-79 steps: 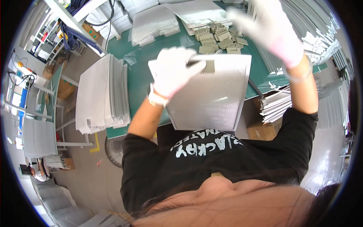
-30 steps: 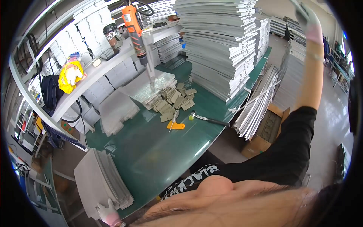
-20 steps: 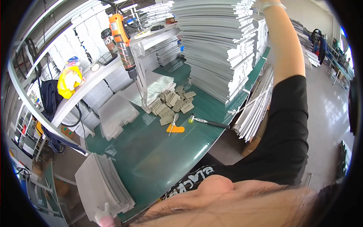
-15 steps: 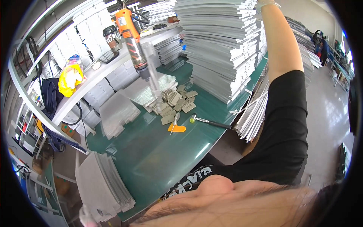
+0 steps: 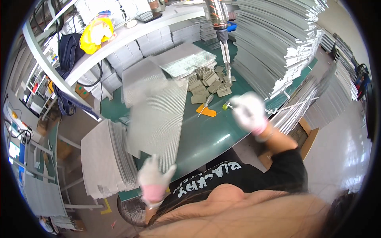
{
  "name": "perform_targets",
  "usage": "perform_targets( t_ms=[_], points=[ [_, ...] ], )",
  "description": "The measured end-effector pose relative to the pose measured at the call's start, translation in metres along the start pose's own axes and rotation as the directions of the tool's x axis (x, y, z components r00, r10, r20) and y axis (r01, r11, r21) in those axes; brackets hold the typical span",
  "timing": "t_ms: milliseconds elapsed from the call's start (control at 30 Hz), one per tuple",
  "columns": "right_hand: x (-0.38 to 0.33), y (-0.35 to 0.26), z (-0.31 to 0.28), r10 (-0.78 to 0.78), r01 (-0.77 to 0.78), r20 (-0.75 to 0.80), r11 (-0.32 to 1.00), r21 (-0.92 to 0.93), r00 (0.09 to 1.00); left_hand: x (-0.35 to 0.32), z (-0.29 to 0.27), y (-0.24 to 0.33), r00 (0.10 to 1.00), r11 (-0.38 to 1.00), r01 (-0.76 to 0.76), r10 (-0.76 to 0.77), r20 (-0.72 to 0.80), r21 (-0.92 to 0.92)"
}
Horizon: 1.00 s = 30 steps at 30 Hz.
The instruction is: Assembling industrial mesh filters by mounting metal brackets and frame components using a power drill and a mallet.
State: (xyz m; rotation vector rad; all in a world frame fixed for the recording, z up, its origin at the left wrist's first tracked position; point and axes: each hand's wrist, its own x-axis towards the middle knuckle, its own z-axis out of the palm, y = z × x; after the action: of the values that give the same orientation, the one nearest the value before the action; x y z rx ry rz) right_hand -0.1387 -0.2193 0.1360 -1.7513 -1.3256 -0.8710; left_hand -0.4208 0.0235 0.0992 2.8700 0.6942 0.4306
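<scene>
My left hand [image 5: 152, 180], in a white glove with a pink cuff, has its fingers spread at the near edge of a thin grey ribbed panel [image 5: 158, 119]. The panel lies slanted over the green tabletop, its far part blurred. On the right, my gloved right hand [image 5: 250, 112] is smeared by motion. It covers the handle of a hammer [image 5: 226, 106], whose yellow-green head shows beside the fingers; whether it grips the handle is unclear. Left of the hammer, a screwdriver [image 5: 206, 104] lies across an orange scraper [image 5: 207, 111]. Beyond them is a pile of small beige plates [image 5: 206, 84].
A power screwdriver [image 5: 219, 20] hangs point down above the plates. Tall stacks of grey panels [image 5: 266, 43] stand at the right. Another panel stack [image 5: 105, 158] rests at the near left corner. A white shelf [image 5: 158, 24] holding a yellow bag [image 5: 95, 36] runs along the back.
My right arm has come down from its raised reach to beside the hammer. My left hand has moved in over the table's near edge, where a ribbed panel now lies. The view has shifted.
</scene>
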Motion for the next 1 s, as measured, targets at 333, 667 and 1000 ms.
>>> perform_targets(
  t_ms=[333, 667, 1000],
  points=[
    [-0.116, -0.008, 0.188, 0.215, -0.232, 0.75, 0.969, -0.084, 0.626, 0.105, 0.08, -0.022, 0.985, 0.956, 0.01, 0.041, 0.167, -0.295],
    [-0.106, 0.02, 0.216, 0.189, -0.242, 0.576, 0.97, 0.017, 0.795, 0.38, 0.114, -0.195, 0.911, 0.906, 0.4, -0.377, -0.166, 0.138],
    [-0.1, 0.023, 0.216, 0.221, -0.256, 0.567, 0.966, -0.017, 0.794, 0.496, 0.066, -0.223, 0.945, 0.963, 0.249, -0.265, -0.191, -0.104]
  ],
)
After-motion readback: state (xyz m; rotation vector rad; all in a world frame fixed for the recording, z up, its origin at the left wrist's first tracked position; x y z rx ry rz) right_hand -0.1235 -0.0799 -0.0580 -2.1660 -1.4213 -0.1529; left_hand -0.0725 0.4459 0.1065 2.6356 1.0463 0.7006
